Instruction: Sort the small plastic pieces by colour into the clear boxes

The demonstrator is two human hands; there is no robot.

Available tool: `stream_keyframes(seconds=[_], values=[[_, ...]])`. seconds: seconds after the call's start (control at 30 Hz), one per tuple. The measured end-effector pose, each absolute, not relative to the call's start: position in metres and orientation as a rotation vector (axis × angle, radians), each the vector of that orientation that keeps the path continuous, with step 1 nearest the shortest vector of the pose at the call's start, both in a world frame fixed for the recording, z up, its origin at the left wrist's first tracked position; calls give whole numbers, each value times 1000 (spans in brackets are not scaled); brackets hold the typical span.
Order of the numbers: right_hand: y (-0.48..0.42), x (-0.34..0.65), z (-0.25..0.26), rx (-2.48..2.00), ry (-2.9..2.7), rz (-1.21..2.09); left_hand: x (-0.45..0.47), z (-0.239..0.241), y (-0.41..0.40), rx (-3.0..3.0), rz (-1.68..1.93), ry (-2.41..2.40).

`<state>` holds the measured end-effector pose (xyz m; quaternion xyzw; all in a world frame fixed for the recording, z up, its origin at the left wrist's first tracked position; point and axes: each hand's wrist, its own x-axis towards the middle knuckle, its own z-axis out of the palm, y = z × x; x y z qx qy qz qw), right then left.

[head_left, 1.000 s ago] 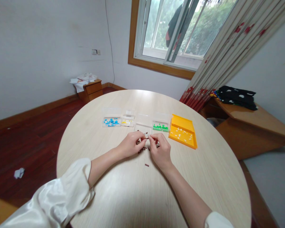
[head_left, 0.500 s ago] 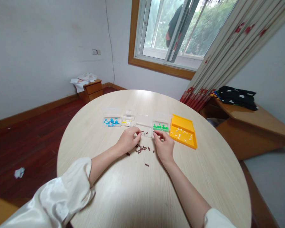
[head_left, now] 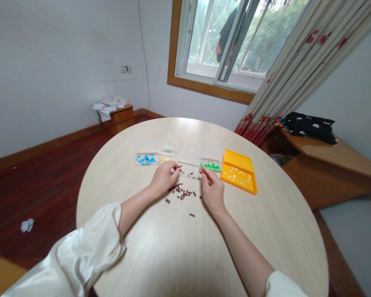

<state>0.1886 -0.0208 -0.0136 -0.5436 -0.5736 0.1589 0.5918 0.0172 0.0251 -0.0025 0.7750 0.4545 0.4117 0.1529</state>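
My left hand (head_left: 164,179) is closed in a pinch on a small brown brick (head_left: 180,166), at the left side of a clear plastic box (head_left: 189,153). A few brown pieces lie inside that box. On its right side my right hand (head_left: 212,190) is also pinched, with what looks like a tiny brown brick between thumb and forefinger, mostly covered by the fingertips. Just in front of the box, a loose pile of brown bricks (head_left: 184,194) is scattered on the table. One longer brown brick (head_left: 192,215) lies apart, nearer to me.
Left of the middle box stand clear boxes with blue bricks (head_left: 146,159) and yellow pieces (head_left: 166,159). To the right are a box of green bricks (head_left: 210,166) and an open yellow case (head_left: 239,185) with white pieces. All rest on a round wooden table (head_left: 160,247).
My left hand has moved slightly left, still with a brown brick, uncovering more of the pile. My right hand has barely shifted. More brown pieces show in the middle box.
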Motion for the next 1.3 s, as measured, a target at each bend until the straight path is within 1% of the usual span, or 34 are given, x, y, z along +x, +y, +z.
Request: stream_keyframes(seconds=[0.3, 0.47, 0.63, 0.8, 0.9, 1.1, 1.3], values=[[-25, 188, -8, -1263, -1498, 221, 17, -10, 34, 2284, 1082, 1391], [-30, 184, -10, -1145, -1797, 131, 15, -8, 33, 2272, 1120, 1341], [-36, 178, -12, -1134, -2097, 171, 11, 1, 31, 2261, 1105, 1342], [-38, 179, -12, -1157, -2197, 246, 5, 9, 33, 2252, 1055, 1365], [-38, 179, -11, -1179, -2215, 277, 0, 15, 33, 2262, 963, 1330], [-39, 180, -10, -1209, -2231, 264, -11, 28, 32, 2275, 617, 1170], [-38, 181, -13, -1192, -2219, 256, -17, 35, 30, 2295, 376, 1093]])
